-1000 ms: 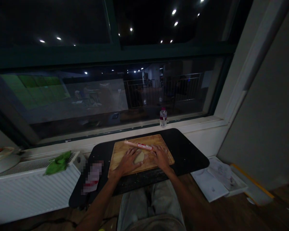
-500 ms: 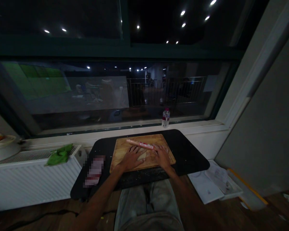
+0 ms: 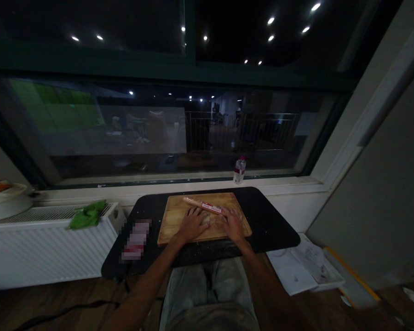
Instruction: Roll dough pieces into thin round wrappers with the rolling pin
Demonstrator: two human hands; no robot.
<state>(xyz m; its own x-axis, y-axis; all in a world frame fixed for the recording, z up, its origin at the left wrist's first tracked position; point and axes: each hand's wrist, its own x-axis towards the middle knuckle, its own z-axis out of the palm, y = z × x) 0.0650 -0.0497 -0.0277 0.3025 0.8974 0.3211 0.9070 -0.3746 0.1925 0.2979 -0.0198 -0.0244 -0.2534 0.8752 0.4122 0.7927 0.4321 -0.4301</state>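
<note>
My left hand [image 3: 192, 225] lies on the wooden cutting board [image 3: 174, 211], fingers apart, beside a small pale flat patch [image 3: 204, 220] whose kind I cannot make out. To the right, my right hand [image 3: 233, 224] rests on the board with its fingers spread. Its fingertips are at the right end of a long tan-pink stick [image 3: 193, 201] with a red and white label, lying slantwise across the board's far half. Whether they touch the stick I cannot tell. Neither hand is closed around anything.
The board lies on a black table [image 3: 265, 220] with a blurred-out item [image 3: 137, 239] at its left. A water bottle [image 3: 239, 170] stands on the windowsill. A green cloth [image 3: 88, 214] drapes over the radiator [image 3: 65, 253]. Papers [image 3: 293, 266] lie low at the right.
My left hand has shifted slightly, its fingers drawn closer together and covering more of the pale patch. The right hand and the stick stay nearly in place. The view has turned slightly.
</note>
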